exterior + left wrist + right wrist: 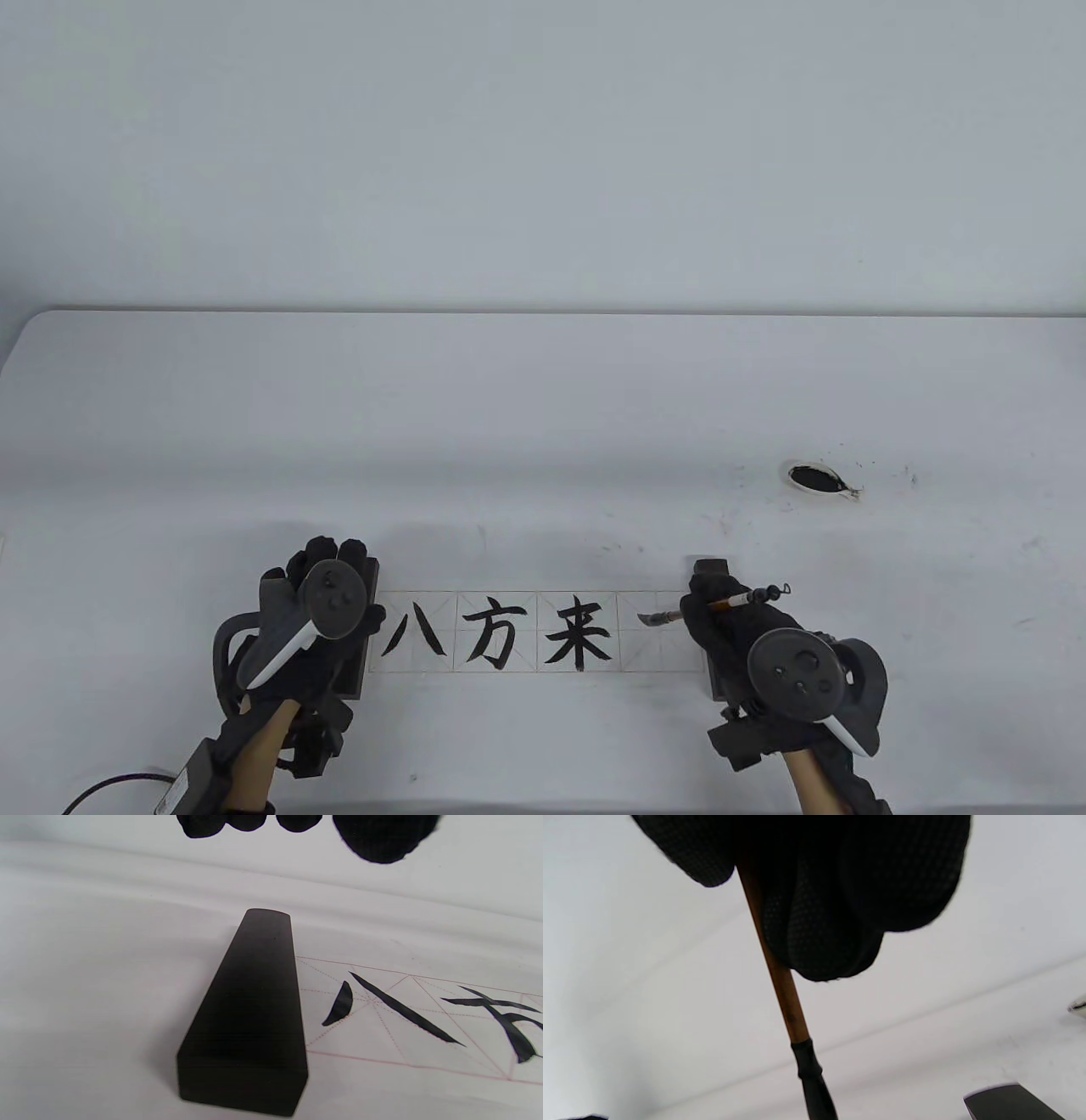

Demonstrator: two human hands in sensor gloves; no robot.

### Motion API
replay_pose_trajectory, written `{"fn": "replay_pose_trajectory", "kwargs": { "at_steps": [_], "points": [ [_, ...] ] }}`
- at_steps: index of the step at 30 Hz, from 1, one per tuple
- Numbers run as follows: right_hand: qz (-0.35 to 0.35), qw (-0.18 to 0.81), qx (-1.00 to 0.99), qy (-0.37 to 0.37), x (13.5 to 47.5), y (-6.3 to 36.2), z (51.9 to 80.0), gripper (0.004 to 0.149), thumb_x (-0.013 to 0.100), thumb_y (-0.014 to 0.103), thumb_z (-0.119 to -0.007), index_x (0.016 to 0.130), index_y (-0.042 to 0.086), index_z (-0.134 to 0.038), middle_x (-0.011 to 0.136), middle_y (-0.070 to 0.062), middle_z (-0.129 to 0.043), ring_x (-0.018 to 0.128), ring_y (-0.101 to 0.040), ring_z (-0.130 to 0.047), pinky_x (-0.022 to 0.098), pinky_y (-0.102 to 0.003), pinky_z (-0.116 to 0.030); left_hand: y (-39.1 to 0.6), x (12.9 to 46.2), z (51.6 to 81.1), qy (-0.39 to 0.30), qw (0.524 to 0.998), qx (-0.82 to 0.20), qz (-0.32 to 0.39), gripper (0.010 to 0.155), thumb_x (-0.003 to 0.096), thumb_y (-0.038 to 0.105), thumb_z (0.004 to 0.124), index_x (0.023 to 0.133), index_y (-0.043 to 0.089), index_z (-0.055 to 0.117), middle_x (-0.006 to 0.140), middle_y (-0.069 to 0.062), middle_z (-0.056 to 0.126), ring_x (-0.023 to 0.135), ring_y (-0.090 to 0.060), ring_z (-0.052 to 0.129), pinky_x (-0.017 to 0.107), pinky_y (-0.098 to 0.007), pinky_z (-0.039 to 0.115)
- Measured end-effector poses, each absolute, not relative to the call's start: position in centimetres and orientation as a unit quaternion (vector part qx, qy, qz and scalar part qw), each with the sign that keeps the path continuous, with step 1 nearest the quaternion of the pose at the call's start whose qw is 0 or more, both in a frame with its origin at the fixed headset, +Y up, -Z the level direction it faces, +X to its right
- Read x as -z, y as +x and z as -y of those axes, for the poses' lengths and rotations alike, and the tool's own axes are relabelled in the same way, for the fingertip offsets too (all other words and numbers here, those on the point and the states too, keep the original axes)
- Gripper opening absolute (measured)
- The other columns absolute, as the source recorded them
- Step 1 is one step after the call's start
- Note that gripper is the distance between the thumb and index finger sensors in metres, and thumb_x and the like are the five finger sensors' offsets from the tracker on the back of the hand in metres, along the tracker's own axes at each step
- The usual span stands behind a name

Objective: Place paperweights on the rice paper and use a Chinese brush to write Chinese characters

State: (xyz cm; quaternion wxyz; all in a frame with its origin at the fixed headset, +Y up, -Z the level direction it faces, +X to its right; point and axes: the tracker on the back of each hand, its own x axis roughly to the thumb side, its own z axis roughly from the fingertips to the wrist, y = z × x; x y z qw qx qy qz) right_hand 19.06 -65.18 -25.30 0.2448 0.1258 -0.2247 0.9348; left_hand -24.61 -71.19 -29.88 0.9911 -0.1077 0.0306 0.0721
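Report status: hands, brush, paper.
Left hand open above left paperweight. Right hand grips brush, tip in fourth square. Rice paper weighted both ends, three characters done. Nothing in the way.

The rice paper [543, 632] lies between two paperweights [250, 1014], with the ink dish [816, 478] behind, rightward.

A white table [543, 399] fills my workspace, backed by a plain pale wall [543, 144]. Far right of me sits a small ink dish [819, 478], with black splatter marks on the surface around it.
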Motion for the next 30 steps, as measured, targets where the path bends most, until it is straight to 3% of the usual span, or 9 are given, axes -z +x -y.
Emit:
{"fn": "replay_pose_trajectory", "kwargs": {
  "at_steps": [2, 5, 30],
  "points": [
    [0.272, 0.253, -0.92, 0.123, 25.4, 19.3, 66.2, 0.04, 0.051, 0.04, -0.075, 0.075, 0.01, -0.085, 0.056, -0.011, -0.101, 0.036, -0.02, -0.104, 0.024, -0.029, -0.088, -24.6, 29.9, 71.2, -0.109, 0.991, -0.072, -0.032, 0.082, 0.0516, 0.054, 0.06, 0.121, 0.034, 0.02, 0.129, -0.009, 0.02, 0.121, -0.038, 0.031, 0.086, -0.053, 0.019],
    [0.273, 0.241, -0.922, 0.132, 25.4, 18.9, 66.7, 0.038, 0.051, 0.04, -0.074, 0.074, 0.012, -0.085, 0.055, -0.01, -0.101, 0.036, -0.019, -0.104, 0.024, -0.028, -0.088, -24.6, 29.9, 71.2, -0.111, 0.991, -0.073, -0.03, 0.082, 0.0517, 0.054, 0.06, 0.121, 0.034, 0.02, 0.129, -0.009, 0.02, 0.121, -0.038, 0.031, 0.086, -0.053, 0.019],
    [0.214, 0.218, -0.941, 0.148, 25.5, 17.5, 67.7, 0.039, 0.053, 0.04, -0.072, 0.076, 0.011, -0.085, 0.059, -0.011, -0.101, 0.039, -0.021, -0.103, 0.026, -0.03, -0.088, -24.3, 29.8, 71.1, -0.108, 0.992, -0.067, -0.024, 0.082, 0.0516, 0.054, 0.06, 0.121, 0.033, 0.021, 0.129, -0.009, 0.02, 0.121, -0.038, 0.032, 0.086, -0.053, 0.019]
  ]
}}
